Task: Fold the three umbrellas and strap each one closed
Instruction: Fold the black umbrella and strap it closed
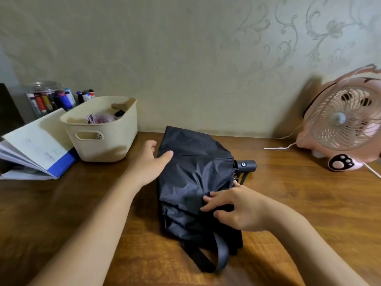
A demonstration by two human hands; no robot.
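A black umbrella (191, 174) lies collapsed on the wooden table (299, 193), its loose canopy spread in folds and its black handle (246, 166) pointing right. A black strap loop (218, 254) trails from the near end. My left hand (150, 162) rests flat on the canopy's left edge, thumb on the fabric. My right hand (233, 207) pinches a fold of the fabric near the handle end. A pinkish folded umbrella (101, 118) sits in the cream basket (103, 141) at the back left.
An open binder (35, 147) lies left of the basket, with a jar of markers (47, 100) behind it. A pink desk fan (342, 120) with a white cord stands at the right against the wall.
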